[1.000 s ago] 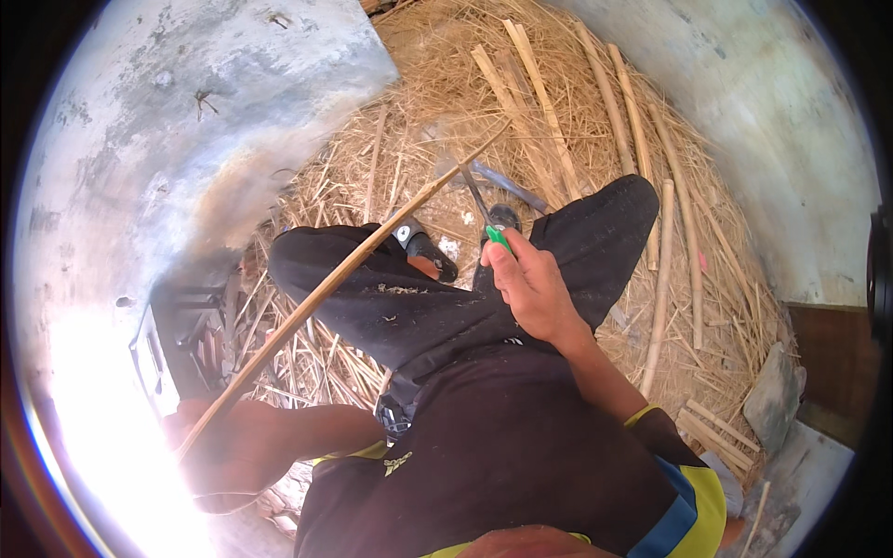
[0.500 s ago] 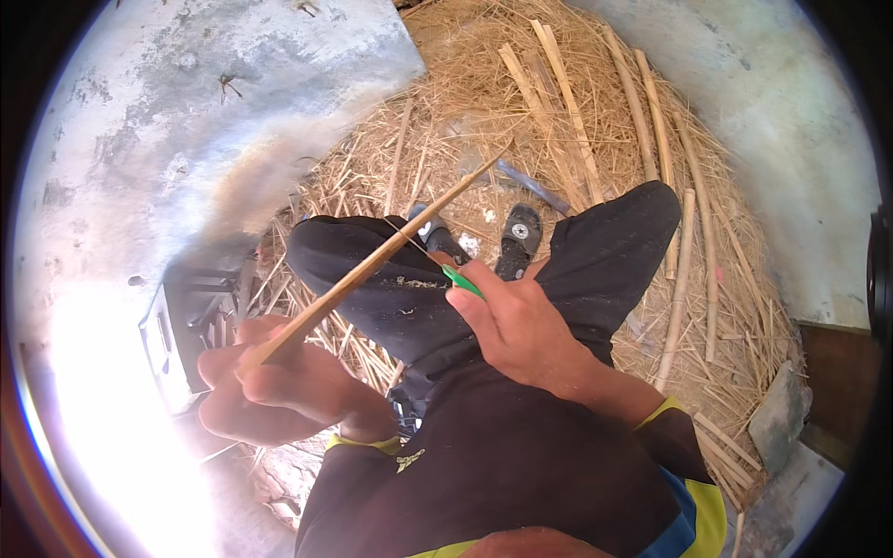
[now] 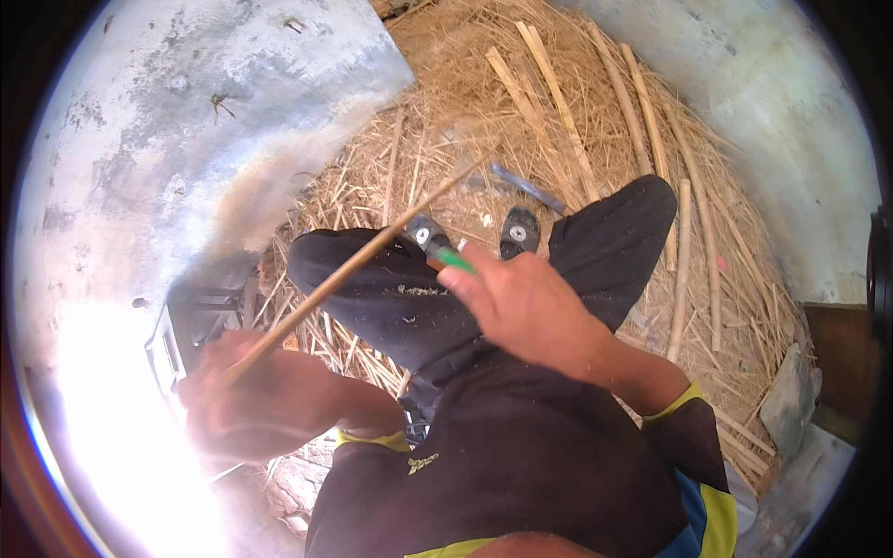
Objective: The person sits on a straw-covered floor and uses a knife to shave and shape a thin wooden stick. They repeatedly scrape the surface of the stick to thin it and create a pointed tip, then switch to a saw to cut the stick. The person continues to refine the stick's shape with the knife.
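My left hand (image 3: pixel 251 395), smeared by motion, is closed around the lower end of a long, thin bamboo strip (image 3: pixel 358 259). The strip slants up and away to the right over my lap, tapering toward its far tip. My right hand (image 3: pixel 535 302) grips a green-handled knife (image 3: pixel 455 261), its thumb lying along the handle. The handle's front end is just right of the strip, near its middle; the blade is too blurred to make out. Pale shavings (image 3: pixel 423 290) lie on my dark trousers below.
Straw-like shavings (image 3: pixel 446 65) cover the floor. Long split canes (image 3: pixel 558 84) and round canes (image 3: pixel 681 270) lie ahead and to the right. A dark metal bar (image 3: pixel 527 185) rests beyond my sandals (image 3: pixel 519 230). Pale walls (image 3: pixel 214 102) rise at both sides; a stone (image 3: pixel 791 395) stands at right.
My left hand has shifted slightly left and turned, so the strip now shows a narrower side. The knife in my right hand has moved a little up and left.
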